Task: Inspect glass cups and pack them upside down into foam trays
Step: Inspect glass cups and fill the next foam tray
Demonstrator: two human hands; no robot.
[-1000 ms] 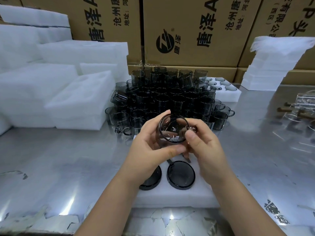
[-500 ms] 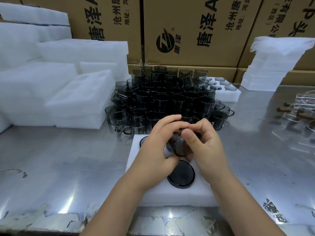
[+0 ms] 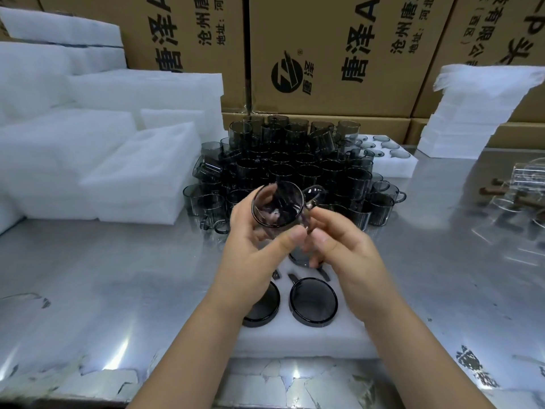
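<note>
- Brown printed cardboard cartons (image 3: 324,54) close off the back; what they hold cannot be told.
- The shiny steel counter (image 3: 88,276) carries everything else.
- Stacked white foam blocks (image 3: 88,160) fill the left side, and a pile of thin white foam sheets (image 3: 472,113) stands at the right rear.
- A crowded heap of smoky grey glass cups (image 3: 295,169) stands mid-counter, mostly mouth up, a few tipped over.
- The near white foam tray (image 3: 295,338) lies under the hands. Two cups sit base up in its front pockets: one dark round base (image 3: 313,301) in full view, the other partly behind the left forearm. A third is half hidden farther back.
- The far white foam tray (image 3: 395,163), just right of the heap, shows several round bases in its pockets.
- The left hand (image 3: 250,255) curls fingers and thumb round the wall of the held smoky glass cup (image 3: 277,205); the right hand (image 3: 348,255) pinches it at the handle side.
- That cup hangs above the near tray, tilted, mouth toward the camera, seemingly under inspection.
- It is probably light, rigid, slick and brittle. A grip round the wall looks surest, while the thin loop handle (image 3: 314,191) seems the weakest hold.
</note>
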